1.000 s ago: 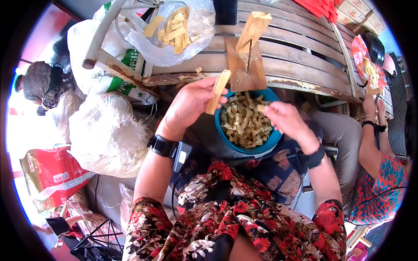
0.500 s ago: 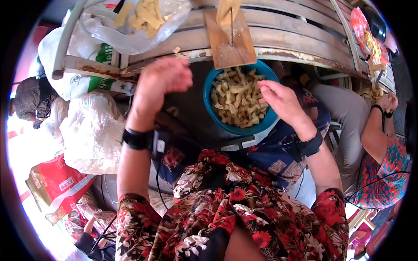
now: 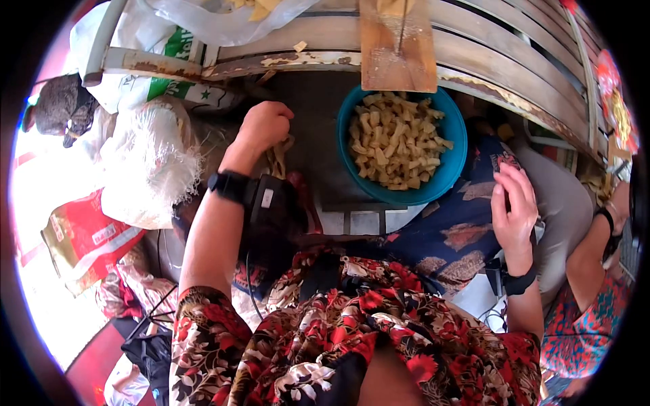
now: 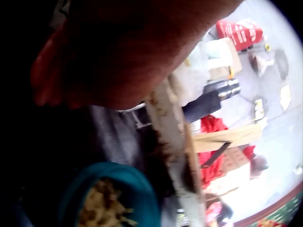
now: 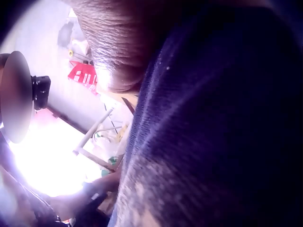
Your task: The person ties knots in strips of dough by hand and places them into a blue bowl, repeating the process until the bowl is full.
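The person's left hand [image 3: 266,125] is to the left of a round teal plastic basin [image 3: 405,197], apart from its rim. Its fingers curl downward, their tips hidden from the head view and dark in the left wrist view, so whether they grip anything cannot be told. Just below that hand, something pale and yellowish [image 3: 280,155] shows, too unclear to identify.

The right hand [image 3: 516,203] is open, fingers loosely extended and slightly bent, over the dark blue patterned cloth [image 3: 433,247] on the person's lap, well apart from the basin.

Many short, pale yellow, knobbly pieces [image 3: 398,139] lie heaped in the basin. Above it, a flat brown wooden board [image 3: 399,73] juts past the front edge of the slatted wooden bench [image 3: 298,35], with a thin dark metal upright [image 3: 404,30] on it. A small pale chip [image 3: 300,46] sits on the bench, near a translucent plastic bag [image 3: 237,30]. A bulging white plastic sack [image 3: 145,162] stands farther left.
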A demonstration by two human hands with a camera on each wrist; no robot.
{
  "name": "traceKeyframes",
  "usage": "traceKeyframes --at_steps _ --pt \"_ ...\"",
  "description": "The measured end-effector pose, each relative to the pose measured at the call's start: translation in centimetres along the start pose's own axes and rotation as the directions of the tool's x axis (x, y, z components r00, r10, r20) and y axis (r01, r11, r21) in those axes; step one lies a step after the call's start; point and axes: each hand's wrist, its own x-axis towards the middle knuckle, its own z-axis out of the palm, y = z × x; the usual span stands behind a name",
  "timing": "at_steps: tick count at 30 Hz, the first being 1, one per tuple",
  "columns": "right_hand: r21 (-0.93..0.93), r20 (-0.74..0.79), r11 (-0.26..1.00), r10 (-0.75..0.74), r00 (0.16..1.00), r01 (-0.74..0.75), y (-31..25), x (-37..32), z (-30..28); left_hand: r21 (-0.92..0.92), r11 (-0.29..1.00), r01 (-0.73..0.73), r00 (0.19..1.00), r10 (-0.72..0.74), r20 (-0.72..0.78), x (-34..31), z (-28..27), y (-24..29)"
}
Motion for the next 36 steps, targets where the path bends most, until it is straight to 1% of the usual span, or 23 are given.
traceKeyframes --at_steps 2,3,4,5,6,7,8,10,13,15,16,18,20,22,23,24,25,27,28,31,32,34,36 --pt "0.173 -0.007 0.983 0.066 0.998 -0.064 0.4 0.0 0.4 0.018 0.995 0.101 0.993 -0.102 0.058 1.7 1.5 -1.5" --pt "0.173 0.003 0.982 0.077 0.997 -0.077 0.4 0.3 0.2 -0.018 0.983 0.185 0.979 -0.182 0.095 1.9 2.1 -1.7" --pt "0.170 0.012 0.981 0.090 0.996 -0.090 0.4 0.5 -0.1 0.218 0.974 0.066 0.991 -0.089 0.098 2.9 3.5 -3.6" --pt "0.130 0.046 0.988 0.077 0.996 -0.082 0.6 0.3 -0.3 0.437 0.898 -0.059 0.992 0.004 0.124 4.6 6.0 -7.0" --pt "0.114 0.057 0.991 0.069 0.996 -0.075 0.8 0.0 -0.4 0.624 0.761 -0.179 0.981 0.092 0.170 6.2 8.5 -10.4" --pt "0.097 0.067 0.993 0.061 0.996 -0.067 0.9 -0.3 -0.3 0.473 0.874 -0.111 0.993 0.114 0.023 6.4 11.5 -14.1" --pt "0.076 0.076 0.995 0.054 0.996 -0.060 0.8 -0.4 -0.2 0.295 0.953 -0.067 0.986 0.108 -0.125 5.9 13.5 -16.5" --pt "0.062 0.093 0.994 0.086 0.992 -0.092 0.3 -0.2 0.1 0.317 0.945 0.083 0.994 -0.101 0.040 4.2 13.5 -16.0" --pt "0.023 0.111 0.991 0.130 0.985 -0.133 -0.1 0.5 0.4 0.504 0.863 -0.027 0.978 -0.081 0.191 5.5 16.3 -21.2" --pt "-0.006 0.148 0.988 0.150 0.977 -0.151 -0.2 0.8 0.3 0.344 0.923 0.174 0.979 -0.199 0.038 6.2 18.0 -22.2" --pt "-0.016 0.165 0.987 0.157 0.974 -0.157 -0.2 1.0 0.4 0.249 0.930 0.271 0.962 -0.271 -0.033 6.4 18.6 -22.4" --pt "-0.023 0.179 0.986 0.165 0.970 -0.163 -0.4 1.7 0.5 0.237 0.969 0.062 0.991 -0.032 -0.127 6.6 20.1 -23.4" --pt "-0.031 0.190 0.985 0.174 0.966 -0.171 -0.5 2.1 0.6 0.348 0.937 -0.026 0.995 0.058 -0.084 6.9 21.4 -24.3" --pt "-0.046 0.199 0.985 0.170 0.965 -0.164 -0.7 2.5 0.7 0.548 0.836 -0.025 0.996 -0.027 0.087 6.8 21.3 -22.6" --pt "-0.045 0.202 0.985 0.170 0.965 -0.164 -0.7 2.5 0.7 0.405 0.902 0.151 0.986 -0.166 0.002 6.7 20.9 -21.7" --pt "-0.049 0.202 0.985 0.170 0.965 -0.163 -0.7 2.6 0.7 0.237 0.919 0.315 0.949 -0.310 -0.059 6.9 20.2 -20.2" --pt "-0.048 0.201 0.985 0.171 0.965 -0.164 -0.7 2.7 0.7 0.054 0.886 0.461 0.886 -0.455 -0.091 6.9 19.9 -19.1" --pt "-0.030 0.201 0.986 0.167 0.965 -0.165 -0.9 2.9 0.8 -0.116 0.828 0.548 0.798 -0.559 -0.224 5.1 20.2 -17.7" --pt "-0.018 0.193 0.986 0.164 0.967 -0.164 -0.9 3.0 0.9 -0.205 0.795 0.571 0.741 -0.606 -0.289 4.3 20.0 -17.5" --pt "0.007 0.168 0.987 0.158 0.973 -0.161 -1.3 3.3 0.8 -0.456 0.740 0.494 0.718 -0.643 -0.266 3.4 21.2 -19.4" --pt "0.017 0.167 0.987 0.154 0.974 -0.159 -1.5 3.3 0.8 -0.553 0.687 0.472 0.719 -0.663 -0.209 3.1 21.6 -19.8" --pt "0.042 0.151 0.988 0.140 0.979 -0.148 -1.6 3.4 0.9 -0.723 0.552 0.415 0.732 -0.674 -0.095 2.3 17.7 -15.4" --pt "0.068 0.116 0.989 0.126 0.985 -0.134 -1.6 3.4 0.9 -0.759 0.519 0.394 0.737 -0.671 -0.076 3.0 20.1 -18.2"
